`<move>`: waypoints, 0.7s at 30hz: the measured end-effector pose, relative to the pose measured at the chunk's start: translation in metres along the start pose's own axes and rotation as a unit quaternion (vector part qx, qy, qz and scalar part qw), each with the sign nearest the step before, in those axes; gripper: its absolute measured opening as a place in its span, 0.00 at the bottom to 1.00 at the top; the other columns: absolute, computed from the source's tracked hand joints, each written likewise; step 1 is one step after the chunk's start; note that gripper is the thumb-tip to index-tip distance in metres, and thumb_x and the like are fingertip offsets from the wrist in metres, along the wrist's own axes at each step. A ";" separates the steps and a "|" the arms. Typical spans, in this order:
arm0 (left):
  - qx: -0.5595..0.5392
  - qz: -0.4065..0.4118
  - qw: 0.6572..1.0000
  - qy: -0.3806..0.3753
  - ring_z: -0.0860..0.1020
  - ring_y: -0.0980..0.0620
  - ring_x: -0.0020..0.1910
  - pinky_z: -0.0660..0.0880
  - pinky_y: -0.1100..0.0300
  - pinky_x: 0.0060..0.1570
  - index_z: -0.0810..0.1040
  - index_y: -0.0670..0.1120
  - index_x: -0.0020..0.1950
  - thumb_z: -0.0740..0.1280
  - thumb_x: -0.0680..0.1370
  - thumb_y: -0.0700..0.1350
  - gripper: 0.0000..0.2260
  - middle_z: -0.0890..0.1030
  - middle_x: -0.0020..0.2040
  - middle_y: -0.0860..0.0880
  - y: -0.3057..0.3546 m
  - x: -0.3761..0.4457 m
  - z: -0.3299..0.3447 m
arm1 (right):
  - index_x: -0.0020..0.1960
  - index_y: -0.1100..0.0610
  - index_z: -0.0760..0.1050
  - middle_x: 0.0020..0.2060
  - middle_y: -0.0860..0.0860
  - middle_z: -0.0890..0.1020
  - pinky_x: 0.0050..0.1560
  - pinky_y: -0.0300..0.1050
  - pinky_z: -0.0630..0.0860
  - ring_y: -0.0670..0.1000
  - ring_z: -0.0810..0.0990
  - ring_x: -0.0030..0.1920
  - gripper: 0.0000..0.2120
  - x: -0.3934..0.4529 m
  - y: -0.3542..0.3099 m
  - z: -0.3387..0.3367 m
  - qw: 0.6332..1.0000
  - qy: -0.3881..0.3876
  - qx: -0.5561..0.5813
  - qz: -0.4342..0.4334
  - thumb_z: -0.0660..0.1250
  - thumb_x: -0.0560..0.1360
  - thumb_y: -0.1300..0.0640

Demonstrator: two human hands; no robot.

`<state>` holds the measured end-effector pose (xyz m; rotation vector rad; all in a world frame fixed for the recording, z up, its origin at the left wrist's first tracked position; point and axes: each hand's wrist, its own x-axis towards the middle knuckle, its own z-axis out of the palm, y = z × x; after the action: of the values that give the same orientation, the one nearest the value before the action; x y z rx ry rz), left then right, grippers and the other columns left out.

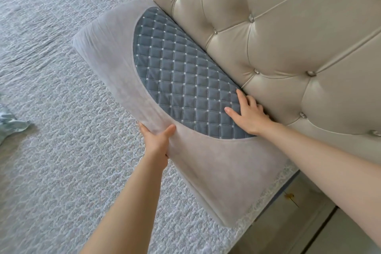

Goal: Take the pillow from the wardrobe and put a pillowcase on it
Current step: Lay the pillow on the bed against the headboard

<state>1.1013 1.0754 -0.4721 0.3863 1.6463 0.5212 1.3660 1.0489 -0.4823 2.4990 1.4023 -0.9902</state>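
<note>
- Pillow (127, 80), grey with a blue quilted panel, lies on the bed (51, 150) against the tufted headboard (288, 37).
- Left hand (156, 142): its grip clasps the pillow's near edge, thumb on top.
- Right hand (247, 113): released, fingers flat on the quilted panel beside the headboard.
- Crumpled pale-blue cloth (10, 123) lies at the bed's left edge.

The scene is bright and evenly lit by soft, diffuse daylight. Shadows are faint; a narrow dark line runs where the pillow (165, 80) meets the headboard (288, 37). The headboard shows soft sheen on its padded folds and small glints on its buttons. Focus is sharp at centre. Wide-angle distortion bends the edges, and the bedspread (51, 47) softens slightly toward the left.
</note>
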 end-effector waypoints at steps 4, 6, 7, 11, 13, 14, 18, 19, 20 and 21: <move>0.014 0.021 0.999 0.023 0.67 0.36 0.70 0.68 0.34 0.64 0.41 0.62 0.77 0.74 0.73 0.43 0.48 0.61 0.77 0.44 0.000 -0.004 0.003 | 0.78 0.44 0.40 0.77 0.54 0.52 0.69 0.67 0.57 0.64 0.57 0.73 0.39 -0.004 -0.005 -0.002 1.000 0.007 -0.013 0.007 0.50 0.74 0.30; 0.030 0.033 0.998 0.037 0.67 0.37 0.71 0.68 0.35 0.65 0.40 0.61 0.78 0.74 0.73 0.44 0.48 0.60 0.78 0.45 0.000 -0.006 0.005 | 0.78 0.46 0.42 0.77 0.55 0.54 0.69 0.66 0.58 0.64 0.58 0.73 0.38 -0.008 -0.008 -0.001 1.000 0.017 -0.018 0.011 0.50 0.75 0.31; 0.044 0.041 0.997 0.044 0.67 0.37 0.71 0.68 0.36 0.65 0.40 0.60 0.78 0.74 0.73 0.45 0.48 0.59 0.78 0.46 -0.001 -0.007 0.006 | 0.78 0.47 0.44 0.77 0.56 0.54 0.69 0.66 0.59 0.64 0.58 0.72 0.37 -0.011 -0.010 -0.001 0.999 0.024 -0.021 0.014 0.50 0.76 0.32; 0.087 0.052 0.992 0.077 0.68 0.37 0.69 0.70 0.37 0.65 0.40 0.57 0.78 0.72 0.75 0.46 0.46 0.62 0.77 0.44 -0.002 -0.017 0.010 | 0.78 0.52 0.48 0.76 0.58 0.56 0.69 0.63 0.60 0.64 0.58 0.72 0.33 -0.027 -0.013 -0.002 0.999 0.043 -0.025 0.004 0.53 0.79 0.39; 0.117 0.056 0.988 0.087 0.67 0.37 0.71 0.68 0.38 0.66 0.39 0.54 0.79 0.71 0.76 0.45 0.45 0.61 0.77 0.43 -0.003 -0.026 0.013 | 0.77 0.55 0.50 0.76 0.58 0.55 0.69 0.62 0.61 0.63 0.56 0.73 0.31 -0.038 -0.010 -0.003 0.999 0.041 -0.029 -0.009 0.54 0.80 0.42; 0.135 0.058 0.985 0.086 0.66 0.38 0.72 0.67 0.40 0.68 0.40 0.51 0.79 0.71 0.76 0.44 0.45 0.60 0.78 0.43 -0.004 -0.032 0.015 | 0.77 0.55 0.50 0.76 0.59 0.54 0.70 0.61 0.61 0.63 0.56 0.73 0.31 -0.046 -0.008 -0.003 0.999 0.035 -0.035 -0.018 0.55 0.80 0.44; 0.179 0.056 0.981 0.055 0.68 0.40 0.71 0.69 0.43 0.68 0.49 0.46 0.79 0.68 0.76 0.37 0.37 0.63 0.76 0.43 -0.013 -0.060 0.010 | 0.77 0.55 0.52 0.76 0.59 0.57 0.69 0.58 0.61 0.63 0.58 0.73 0.29 -0.083 -0.006 -0.007 0.996 -0.007 -0.048 -0.075 0.59 0.80 0.50; 0.182 0.058 0.981 0.042 0.70 0.40 0.68 0.71 0.44 0.66 0.52 0.45 0.78 0.67 0.77 0.37 0.35 0.64 0.75 0.43 -0.015 -0.069 0.006 | 0.77 0.55 0.54 0.75 0.59 0.59 0.68 0.57 0.62 0.63 0.60 0.72 0.28 -0.095 -0.007 -0.008 0.995 -0.017 -0.042 -0.094 0.58 0.80 0.51; 0.190 0.061 0.979 0.028 0.72 0.41 0.66 0.73 0.44 0.64 0.55 0.45 0.78 0.67 0.77 0.37 0.33 0.65 0.75 0.44 -0.018 -0.080 0.001 | 0.76 0.56 0.55 0.74 0.58 0.63 0.67 0.56 0.63 0.62 0.63 0.71 0.27 -0.106 -0.009 -0.010 0.993 -0.027 -0.030 -0.111 0.57 0.80 0.52; 0.198 0.064 0.978 0.015 0.73 0.42 0.65 0.74 0.45 0.62 0.57 0.45 0.77 0.66 0.77 0.36 0.32 0.67 0.74 0.44 -0.021 -0.091 -0.003 | 0.76 0.57 0.57 0.72 0.59 0.65 0.67 0.56 0.64 0.62 0.65 0.70 0.26 -0.119 -0.013 -0.012 0.991 -0.040 -0.019 -0.130 0.57 0.80 0.52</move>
<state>1.1119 1.0087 -0.4070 0.7848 1.7613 0.2916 1.3186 0.9742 -0.4005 2.2629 1.7357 -1.0816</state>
